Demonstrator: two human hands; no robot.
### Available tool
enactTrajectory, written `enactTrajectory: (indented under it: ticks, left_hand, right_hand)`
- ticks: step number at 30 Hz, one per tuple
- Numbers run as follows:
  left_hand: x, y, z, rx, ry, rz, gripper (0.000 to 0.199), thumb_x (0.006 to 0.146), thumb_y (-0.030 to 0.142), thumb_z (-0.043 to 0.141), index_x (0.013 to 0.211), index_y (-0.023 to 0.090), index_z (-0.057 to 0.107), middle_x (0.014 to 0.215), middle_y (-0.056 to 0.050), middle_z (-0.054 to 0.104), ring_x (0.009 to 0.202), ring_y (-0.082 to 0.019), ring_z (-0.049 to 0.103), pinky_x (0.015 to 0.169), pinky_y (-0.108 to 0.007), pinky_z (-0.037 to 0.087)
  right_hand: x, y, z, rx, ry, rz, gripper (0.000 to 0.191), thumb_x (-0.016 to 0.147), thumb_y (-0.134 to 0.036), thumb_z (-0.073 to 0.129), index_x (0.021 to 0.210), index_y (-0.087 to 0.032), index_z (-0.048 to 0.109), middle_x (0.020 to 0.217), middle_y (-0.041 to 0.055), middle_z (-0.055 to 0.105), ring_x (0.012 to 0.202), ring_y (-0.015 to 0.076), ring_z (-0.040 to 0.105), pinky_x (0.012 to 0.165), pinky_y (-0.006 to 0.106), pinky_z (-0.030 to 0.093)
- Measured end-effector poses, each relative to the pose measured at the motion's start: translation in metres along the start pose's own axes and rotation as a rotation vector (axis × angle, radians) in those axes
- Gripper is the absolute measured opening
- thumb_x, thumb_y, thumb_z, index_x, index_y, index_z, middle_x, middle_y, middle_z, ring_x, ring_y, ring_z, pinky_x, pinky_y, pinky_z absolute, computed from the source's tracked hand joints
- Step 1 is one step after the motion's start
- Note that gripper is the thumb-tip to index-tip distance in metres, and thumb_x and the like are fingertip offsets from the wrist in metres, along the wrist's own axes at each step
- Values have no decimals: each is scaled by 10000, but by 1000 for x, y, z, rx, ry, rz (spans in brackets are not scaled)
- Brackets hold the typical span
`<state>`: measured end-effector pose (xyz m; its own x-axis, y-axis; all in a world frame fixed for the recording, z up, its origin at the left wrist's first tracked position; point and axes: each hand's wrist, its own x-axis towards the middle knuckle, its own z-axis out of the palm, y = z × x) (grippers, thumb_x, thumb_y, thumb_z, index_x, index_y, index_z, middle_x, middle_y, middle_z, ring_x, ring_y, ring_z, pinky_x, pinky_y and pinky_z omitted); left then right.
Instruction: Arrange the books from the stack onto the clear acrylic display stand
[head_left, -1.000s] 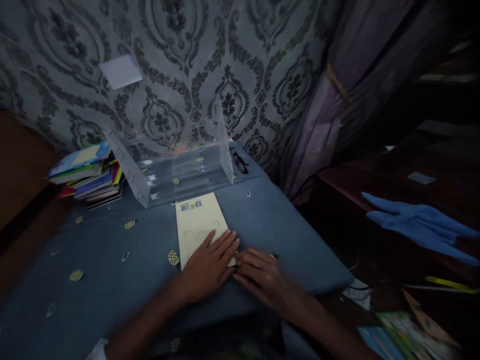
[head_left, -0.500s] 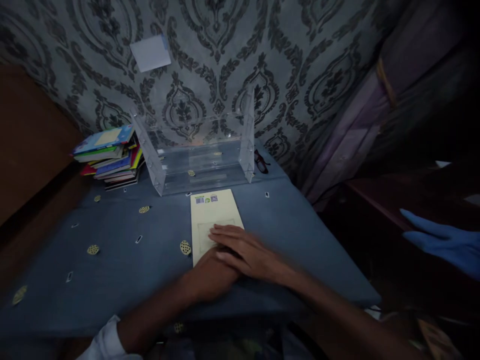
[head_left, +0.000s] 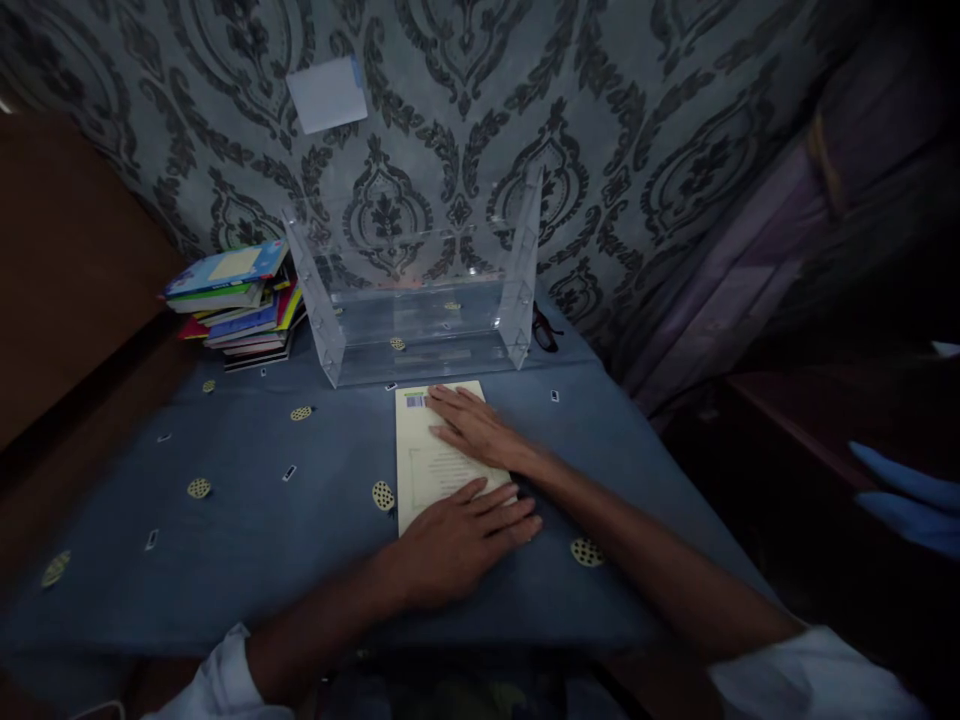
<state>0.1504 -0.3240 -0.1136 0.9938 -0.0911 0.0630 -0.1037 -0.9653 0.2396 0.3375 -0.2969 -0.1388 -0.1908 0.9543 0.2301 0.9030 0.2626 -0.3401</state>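
Observation:
A cream-coloured book lies flat on the table, with a barcode near its far edge and faint lines of text on its cover. My right hand rests palm down on the far part of the book, fingers stretched out and partly over the printed marks. Across the near right part lies my left hand, flat with its fingers apart, the tips reaching past the book's right edge. Neither hand grips anything. Just beyond the book stands a clear plastic rack.
A stack of books sits left of the rack, and dark-framed glasses lie to its right. The blue patterned tablecloth covers the table. A brown wooden panel borders the left. Blue glove-like fingers show at the far right.
My hands were overlapped on the near part of the book; now they are apart. The right has slid toward the far edge, and the left has flattened out to the right. The view has shifted slightly.

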Motion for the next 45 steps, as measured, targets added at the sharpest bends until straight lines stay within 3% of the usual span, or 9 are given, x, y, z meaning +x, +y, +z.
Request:
enactTrajectory:
  ticks: [4, 7, 10, 13, 16, 27, 33, 40, 45]
  left_hand:
    - [-4, -5, -6, -71, 126, -84, 402, 1074, 293, 324, 1420, 194, 504, 1474, -50, 554, 1415, -139, 449, 1227, -363, 305]
    - [-10, -30, -11, -43, 285, -258, 382, 1067, 278, 316, 1348, 199, 562, 1351, -75, 650, 1301, -174, 567, 1166, -399, 396]
    - [-20, -67, -11, 94, 415, -500, 396, 1045, 285, 350, 1368, 149, 533, 1418, -161, 579, 1345, -263, 525, 1129, -493, 422]
    - [-28, -98, -9, 162, 412, -606, 414, 1032, 295, 372, 1376, 112, 514, 1464, -190, 528, 1394, -295, 471, 1134, -508, 407]
    - [-29, -111, -7, 180, 368, -609, 419, 1033, 294, 363, 1379, 109, 508, 1485, -181, 511, 1416, -288, 446, 1145, -500, 394]
    - [-2, -115, -4, 194, 365, -513, 432, 1025, 263, 342, 1408, 130, 492, 1467, -169, 534, 1398, -275, 472, 1161, -505, 381]
    - [17, -118, -5, 182, 312, -464, 432, 1024, 250, 343, 1390, 84, 503, 1476, -190, 521, 1403, -269, 472, 1172, -473, 377]
    - [37, -124, -3, 164, 278, -383, 435, 1007, 207, 361, 1420, 150, 488, 1506, -133, 505, 1420, -237, 452, 1187, -474, 346]
    - [46, -124, -8, 142, 253, -359, 433, 1021, 218, 337, 1421, 154, 491, 1513, -133, 496, 1428, -233, 441, 1174, -458, 360]
  right_hand:
    - [-10, 5, 5, -48, 107, 81, 494, 1022, -349, 413, 1472, -153, 472, 1546, 151, 456, 1477, 262, 350, 1208, 519, 300]
    - [-16, 5, 9, -57, 171, 135, 466, 1011, -298, 401, 1429, -128, 518, 1507, 170, 501, 1446, 268, 405, 1197, 526, 318]
    - [-20, 5, 10, -82, 207, 190, 442, 996, -270, 410, 1379, -111, 563, 1477, 181, 530, 1424, 284, 431, 1191, 534, 320]
    - [-21, 2, 9, -123, 239, 238, 425, 988, -279, 425, 1356, -137, 583, 1467, 170, 541, 1419, 301, 430, 1183, 555, 318]
    - [-21, -1, 8, -156, 245, 259, 428, 985, -289, 428, 1345, -129, 593, 1463, 181, 541, 1412, 317, 431, 1182, 562, 314]
    - [-21, 2, 14, -100, 272, 272, 449, 965, -264, 438, 1381, -156, 571, 1481, 159, 529, 1431, 311, 406, 1157, 541, 367]
    - [-21, 0, 13, -99, 281, 292, 465, 964, -269, 436, 1378, -99, 562, 1466, 196, 536, 1416, 314, 430, 1175, 529, 355]
    - [-20, 5, 17, -88, 298, 299, 512, 972, -265, 411, 1451, -98, 486, 1489, 192, 513, 1428, 307, 419, 1190, 536, 334]
    - [-21, 12, 18, -58, 338, 311, 503, 984, -244, 350, 1440, -94, 502, 1465, 179, 542, 1402, 298, 461, 1168, 511, 394]
